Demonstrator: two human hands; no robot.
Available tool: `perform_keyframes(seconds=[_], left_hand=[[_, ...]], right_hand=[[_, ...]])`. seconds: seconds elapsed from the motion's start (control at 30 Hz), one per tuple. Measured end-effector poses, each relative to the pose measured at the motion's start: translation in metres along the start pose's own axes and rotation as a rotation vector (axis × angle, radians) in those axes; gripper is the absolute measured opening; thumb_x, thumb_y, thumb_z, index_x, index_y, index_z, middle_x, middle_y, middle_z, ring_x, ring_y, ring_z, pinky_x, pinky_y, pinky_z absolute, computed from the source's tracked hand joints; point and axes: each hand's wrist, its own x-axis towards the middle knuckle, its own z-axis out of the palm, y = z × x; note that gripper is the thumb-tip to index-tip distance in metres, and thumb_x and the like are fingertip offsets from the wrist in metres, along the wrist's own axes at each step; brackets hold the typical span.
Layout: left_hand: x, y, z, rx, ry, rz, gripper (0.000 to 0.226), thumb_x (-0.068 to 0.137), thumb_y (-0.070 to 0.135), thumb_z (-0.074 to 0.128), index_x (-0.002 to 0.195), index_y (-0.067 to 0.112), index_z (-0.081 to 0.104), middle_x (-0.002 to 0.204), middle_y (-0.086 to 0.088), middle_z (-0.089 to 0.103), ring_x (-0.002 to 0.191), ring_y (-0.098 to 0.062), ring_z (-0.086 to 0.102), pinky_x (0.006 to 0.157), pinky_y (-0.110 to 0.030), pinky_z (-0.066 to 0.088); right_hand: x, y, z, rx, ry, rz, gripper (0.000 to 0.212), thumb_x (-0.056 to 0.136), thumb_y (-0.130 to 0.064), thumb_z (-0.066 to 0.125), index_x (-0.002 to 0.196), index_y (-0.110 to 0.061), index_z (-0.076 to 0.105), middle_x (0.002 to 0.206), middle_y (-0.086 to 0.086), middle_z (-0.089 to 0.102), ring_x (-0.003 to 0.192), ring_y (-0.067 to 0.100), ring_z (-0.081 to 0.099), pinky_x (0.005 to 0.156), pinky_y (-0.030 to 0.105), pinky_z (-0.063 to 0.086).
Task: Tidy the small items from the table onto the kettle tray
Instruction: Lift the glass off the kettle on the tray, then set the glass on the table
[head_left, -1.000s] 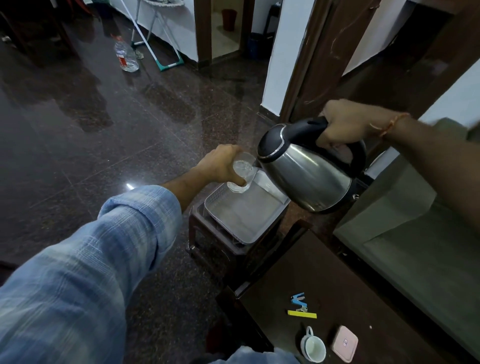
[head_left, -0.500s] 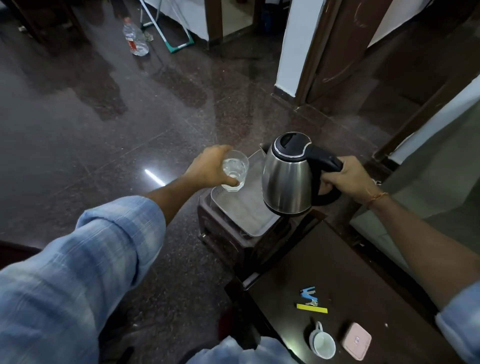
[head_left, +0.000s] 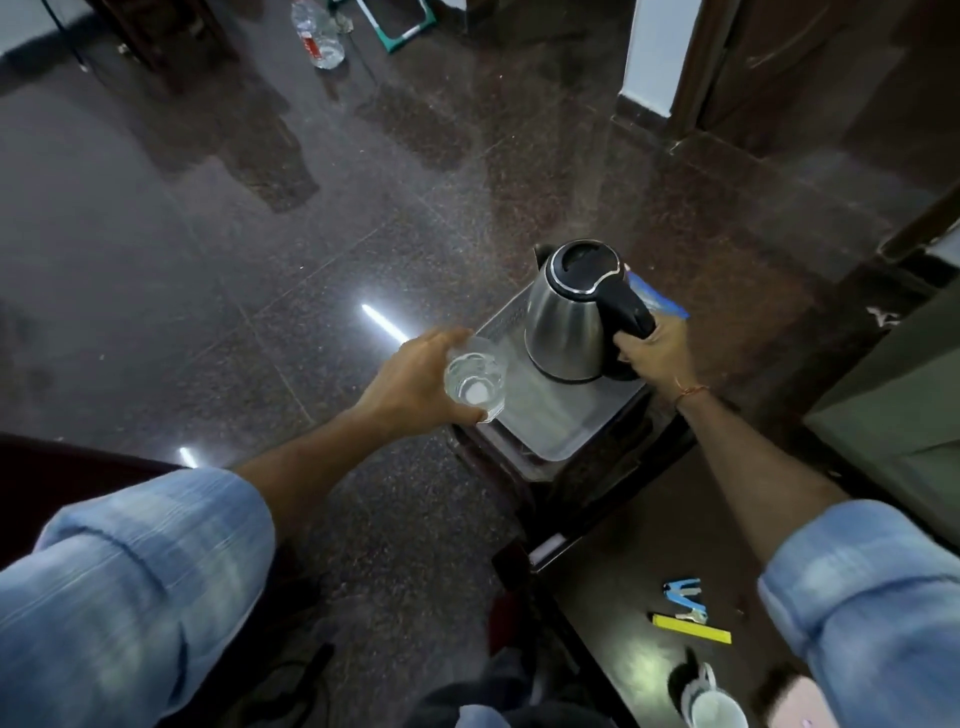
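Steel kettle (head_left: 569, 322) on tray (head_left: 561, 431), handle gripped by right hand (head_left: 657, 353); left hand (head_left: 415, 387) holds water-filled glass (head_left: 475, 379).

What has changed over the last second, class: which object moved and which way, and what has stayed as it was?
The kettle went from tilted over the glass to upright, standing on the tray; the right hand still grips its handle. The left hand keeps holding the glass by the tray's edge. The mug, yellow strip and blue clip stay on the table.
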Motion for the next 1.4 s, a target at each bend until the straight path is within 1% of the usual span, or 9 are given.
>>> perform_keyframes(seconds=[0.13,0.23,0.4,0.5,0.6,0.8,0.97,1.13,1.4], left_hand=[[-0.003,-0.003,0.012,-0.007,-0.004,0.013,0.099,0.054,0.044,0.09,0.139,0.018,0.045,0.129,0.0,0.058,0.11,-0.016,0.059,0.094,-0.037,0.051],[-0.004,-0.002,0.019,-0.02,-0.007,0.021,0.099,0.053,0.044,0.09,0.138,0.018,0.046,0.129,0.0,0.058,0.11,-0.017,0.06,0.093,-0.039,0.052],[-0.01,-0.002,0.02,-0.025,-0.015,0.012,0.1,0.052,0.046,0.09,0.138,0.018,0.046,0.129,0.001,0.058,0.112,-0.015,0.059,0.093,-0.038,0.052],[-0.011,0.0,0.015,-0.023,-0.023,0.008,0.101,0.052,0.047,0.089,0.139,0.02,0.044,0.132,0.002,0.058,0.115,-0.015,0.058,0.094,-0.038,0.052],[-0.008,0.007,0.01,-0.014,-0.014,0.029,0.103,0.051,0.048,0.09,0.139,0.021,0.045,0.133,0.001,0.057,0.114,-0.017,0.058,0.095,-0.037,0.051],[0.008,0.036,0.014,0.0,-0.024,0.13,0.1,0.051,0.05,0.089,0.137,0.022,0.047,0.128,0.001,0.059,0.11,-0.017,0.058,0.088,-0.032,0.048],[0.019,0.084,0.033,0.018,-0.066,0.258,0.1,0.049,0.053,0.087,0.137,0.022,0.049,0.132,0.0,0.059,0.121,-0.02,0.053,0.097,-0.034,0.044],[0.018,0.147,0.059,-0.024,-0.163,0.383,0.099,0.042,0.064,0.074,0.129,0.022,0.053,0.122,0.007,0.06,0.114,-0.016,0.057,0.094,-0.035,0.048],[-0.003,0.269,0.154,0.018,-0.311,0.58,0.097,0.052,0.047,0.088,0.137,0.021,0.049,0.136,0.002,0.054,0.123,-0.016,0.052,0.101,-0.029,0.042]], right_hand=[[0.012,0.018,0.008,-0.03,0.002,-0.021,0.024,0.063,-0.025,0.063,0.049,-0.014,0.046,0.044,-0.014,0.042,0.04,-0.002,0.037,0.039,0.008,0.029],[0.014,0.04,0.009,-0.063,-0.026,0.013,0.038,0.064,-0.028,0.063,0.066,0.009,0.055,0.059,0.005,0.052,0.053,0.004,0.047,0.048,0.019,0.039],[0.01,0.043,0.007,-0.108,-0.06,0.046,0.027,0.071,-0.024,0.075,0.075,0.001,0.064,0.069,0.012,0.063,0.069,0.017,0.058,0.065,0.039,0.053],[0.003,0.026,-0.001,-0.233,-0.123,0.046,0.035,0.067,-0.038,0.084,0.087,-0.017,0.064,0.08,0.001,0.068,0.076,0.015,0.062,0.066,0.027,0.047],[-0.008,0.005,-0.013,-0.336,-0.121,0.044,0.06,0.061,-0.048,0.085,0.104,-0.016,0.061,0.092,-0.004,0.063,0.084,0.012,0.058,0.069,0.02,0.041],[-0.045,-0.035,-0.045,-0.371,0.001,-0.045,0.074,0.065,-0.043,0.086,0.125,-0.01,0.057,0.125,0.008,0.058,0.115,0.021,0.056,0.1,0.03,0.045],[-0.092,-0.052,-0.092,-0.381,0.135,-0.028,0.075,0.066,-0.044,0.084,0.128,-0.013,0.055,0.124,0.008,0.056,0.113,0.017,0.056,0.095,0.02,0.039],[-0.155,-0.054,-0.158,-0.405,0.23,0.018,0.076,0.071,-0.048,0.08,0.132,-0.013,0.052,0.128,0.007,0.054,0.117,0.017,0.055,0.1,0.027,0.042],[-0.283,0.002,-0.301,-0.371,0.445,0.187,0.066,0.079,-0.048,0.072,0.133,-0.016,0.05,0.129,0.002,0.052,0.116,0.012,0.05,0.097,0.026,0.042]])
